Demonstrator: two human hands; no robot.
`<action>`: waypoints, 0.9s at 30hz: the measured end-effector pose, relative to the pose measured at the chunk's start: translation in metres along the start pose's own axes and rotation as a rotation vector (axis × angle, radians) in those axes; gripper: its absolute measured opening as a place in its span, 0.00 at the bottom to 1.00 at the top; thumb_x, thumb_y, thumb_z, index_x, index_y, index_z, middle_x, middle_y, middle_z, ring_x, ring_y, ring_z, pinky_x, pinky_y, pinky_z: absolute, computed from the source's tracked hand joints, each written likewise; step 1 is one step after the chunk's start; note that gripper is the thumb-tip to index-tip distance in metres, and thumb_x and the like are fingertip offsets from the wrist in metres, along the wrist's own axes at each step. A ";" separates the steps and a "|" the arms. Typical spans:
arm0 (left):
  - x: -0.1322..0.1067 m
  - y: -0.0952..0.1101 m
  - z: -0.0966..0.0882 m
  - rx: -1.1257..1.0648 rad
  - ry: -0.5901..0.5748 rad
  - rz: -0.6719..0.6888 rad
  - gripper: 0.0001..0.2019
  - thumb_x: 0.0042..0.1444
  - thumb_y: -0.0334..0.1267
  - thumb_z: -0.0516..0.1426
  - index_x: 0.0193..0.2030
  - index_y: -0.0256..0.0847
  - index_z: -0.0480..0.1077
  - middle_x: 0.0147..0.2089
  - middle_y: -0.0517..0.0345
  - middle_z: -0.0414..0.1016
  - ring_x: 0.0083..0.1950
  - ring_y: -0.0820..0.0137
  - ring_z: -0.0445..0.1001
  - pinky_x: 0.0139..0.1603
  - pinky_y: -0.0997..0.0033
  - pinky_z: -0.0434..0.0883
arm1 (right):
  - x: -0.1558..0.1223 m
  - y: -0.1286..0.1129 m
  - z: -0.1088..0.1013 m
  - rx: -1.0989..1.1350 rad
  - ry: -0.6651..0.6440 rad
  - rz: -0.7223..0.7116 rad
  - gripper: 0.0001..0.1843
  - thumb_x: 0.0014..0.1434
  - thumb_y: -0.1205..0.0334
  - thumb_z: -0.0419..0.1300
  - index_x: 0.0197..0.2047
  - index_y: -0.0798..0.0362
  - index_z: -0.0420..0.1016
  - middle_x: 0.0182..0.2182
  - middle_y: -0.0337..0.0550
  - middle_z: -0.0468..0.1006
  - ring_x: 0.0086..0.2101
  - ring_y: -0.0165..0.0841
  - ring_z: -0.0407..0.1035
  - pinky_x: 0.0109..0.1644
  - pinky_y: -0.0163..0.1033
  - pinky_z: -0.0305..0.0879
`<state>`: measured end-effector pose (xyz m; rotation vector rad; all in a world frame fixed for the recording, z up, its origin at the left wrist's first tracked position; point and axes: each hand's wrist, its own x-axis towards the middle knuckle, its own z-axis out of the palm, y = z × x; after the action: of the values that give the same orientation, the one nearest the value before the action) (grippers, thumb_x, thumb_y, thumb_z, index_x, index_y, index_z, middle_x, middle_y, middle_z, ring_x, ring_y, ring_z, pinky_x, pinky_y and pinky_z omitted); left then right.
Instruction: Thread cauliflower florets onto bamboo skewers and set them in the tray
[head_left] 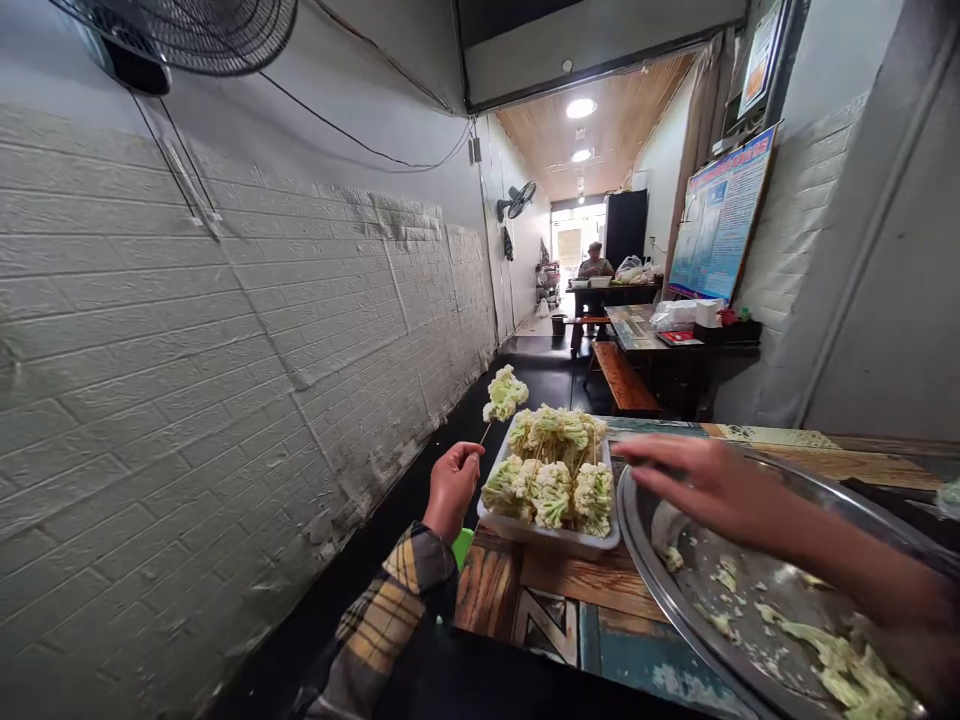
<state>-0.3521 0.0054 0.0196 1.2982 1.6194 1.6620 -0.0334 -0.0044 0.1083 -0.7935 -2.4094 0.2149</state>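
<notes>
My left hand [452,492] pinches a thin wooden skewer [486,432] near its lower end. A cauliflower floret [505,393] sits on top of it, tilted slightly right. Just right of that hand, a white plastic tray [541,533] holds several cauliflower skewers [553,492] piled in two rows. My right hand [694,472], smeared by motion, reaches leftward over a steel basin [646,578], its fingers stretched toward the tray with nothing seen in them. Loose cauliflower pieces [844,665] and crumbs lie in the basin, partly hidden by my right forearm.
Tray and basin stand on a patterned wooden table [487,590]. A white brick-pattern wall [225,400] runs along the left. Beyond are a wooden bench [626,377], another table [637,330] and a person [595,262] seated at the back. A fan [217,35] hangs upper left.
</notes>
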 end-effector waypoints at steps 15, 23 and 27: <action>0.049 -0.015 0.037 -0.042 -0.174 -0.280 0.03 0.49 0.32 0.51 0.30 0.38 0.65 0.17 0.68 0.64 0.13 0.80 0.59 0.14 0.81 0.51 | 0.154 0.089 0.093 -0.298 -0.031 0.009 0.22 0.63 0.64 0.51 0.60 0.51 0.66 0.55 0.47 0.71 0.53 0.39 0.65 0.57 0.43 0.61; 0.061 -0.027 0.046 0.197 -0.181 -0.233 0.07 0.49 0.29 0.48 0.30 0.38 0.67 0.17 0.67 0.63 0.14 0.78 0.61 0.16 0.78 0.57 | 0.161 0.134 0.141 -0.332 -0.187 0.208 0.26 0.60 0.55 0.54 0.60 0.54 0.67 0.51 0.52 0.76 0.49 0.42 0.70 0.50 0.42 0.63; 0.065 -0.035 0.046 0.326 -0.153 -0.176 0.08 0.49 0.30 0.50 0.30 0.38 0.70 0.18 0.64 0.67 0.18 0.76 0.64 0.21 0.76 0.59 | 0.157 0.133 0.151 -0.372 -0.211 0.235 0.29 0.56 0.48 0.57 0.58 0.51 0.69 0.49 0.52 0.77 0.48 0.46 0.71 0.48 0.46 0.63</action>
<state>-0.3499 0.0898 -0.0013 1.3517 1.9038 1.2002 -0.1575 0.1997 0.0189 -1.2809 -2.5884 -0.0677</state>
